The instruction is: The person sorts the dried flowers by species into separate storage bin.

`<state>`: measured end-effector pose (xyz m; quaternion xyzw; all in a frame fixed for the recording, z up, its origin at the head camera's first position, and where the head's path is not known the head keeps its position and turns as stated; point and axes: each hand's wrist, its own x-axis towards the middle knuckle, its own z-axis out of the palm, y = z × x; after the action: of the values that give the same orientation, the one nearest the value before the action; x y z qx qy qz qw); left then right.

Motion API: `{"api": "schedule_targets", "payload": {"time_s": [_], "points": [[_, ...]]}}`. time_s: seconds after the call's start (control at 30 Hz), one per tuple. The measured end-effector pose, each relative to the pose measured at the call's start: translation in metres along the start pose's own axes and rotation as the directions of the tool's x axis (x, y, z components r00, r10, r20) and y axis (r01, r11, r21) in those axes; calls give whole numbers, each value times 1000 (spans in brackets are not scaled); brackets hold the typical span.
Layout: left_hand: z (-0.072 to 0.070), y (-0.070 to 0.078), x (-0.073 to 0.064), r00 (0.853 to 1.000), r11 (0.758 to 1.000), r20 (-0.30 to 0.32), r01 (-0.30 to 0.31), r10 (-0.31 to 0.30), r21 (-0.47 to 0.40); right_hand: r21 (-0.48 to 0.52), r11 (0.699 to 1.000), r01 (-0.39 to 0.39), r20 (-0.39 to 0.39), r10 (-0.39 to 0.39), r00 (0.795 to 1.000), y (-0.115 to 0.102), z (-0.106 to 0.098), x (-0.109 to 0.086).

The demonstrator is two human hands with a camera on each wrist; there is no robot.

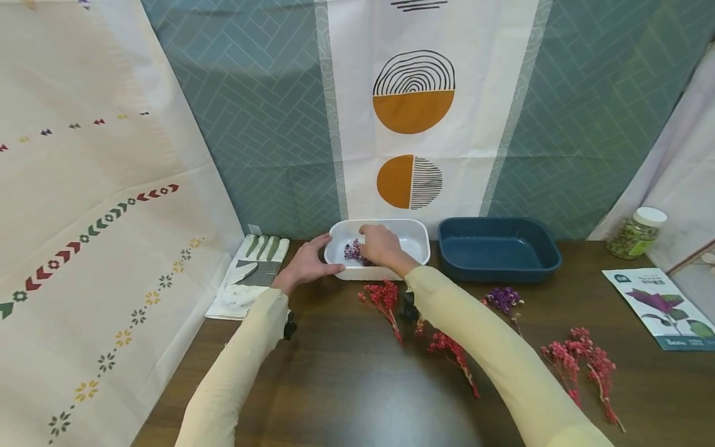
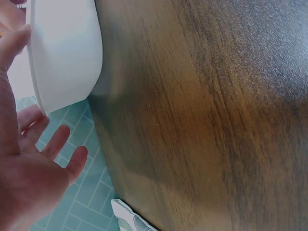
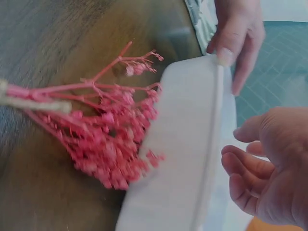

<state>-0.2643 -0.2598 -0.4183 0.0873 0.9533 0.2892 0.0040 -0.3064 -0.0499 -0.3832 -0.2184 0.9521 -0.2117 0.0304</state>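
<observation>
A white rectangular container [image 1: 365, 273] stands at the back of the table. My left hand [image 1: 307, 266] holds its left end, with the thumb on the near rim and the fingers spread round the outside. Small purple dried flowers [image 1: 353, 250] lie inside the container. Over them is my right hand [image 1: 381, 245], its fingers loosely bent; in the right wrist view nothing shows between thumb and fingertips [image 3: 231, 161]. A sprig of red dried flowers [image 1: 385, 297] lies on the table in front of the container, close to its wall.
Right of the white container is a dark blue container [image 1: 499, 273]. More red sprigs [image 1: 581, 360] and a purple sprig [image 1: 504, 299] lie on the table's right. A lidded jar [image 1: 635, 234] and a flower-printed packet [image 1: 665, 307] are farther right. Gloves [image 1: 248, 273] lie at the back left.
</observation>
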Motion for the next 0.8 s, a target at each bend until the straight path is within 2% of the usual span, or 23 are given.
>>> {"api": "schedule_targets", "payload": {"time_s": [0.2,0.4,0.57,0.8], "points": [[1,2,2,1000,1000,-1,-2,2,-15,29,998,60,-48,-59,997,17,-27,-22],[-1,3,2,1000,1000,19,-15,15,-13,88,987,132,-65,-127,990,45,-58,-56],[-5,2,1,1000,1000,6,-19,19,-3,128,983,135,-55,-129,990,67,-82,-82],[-4,1,1,1000,1000,17,-14,14,-10,105,986,126,-89,-117,989,94,-108,-120]]}}
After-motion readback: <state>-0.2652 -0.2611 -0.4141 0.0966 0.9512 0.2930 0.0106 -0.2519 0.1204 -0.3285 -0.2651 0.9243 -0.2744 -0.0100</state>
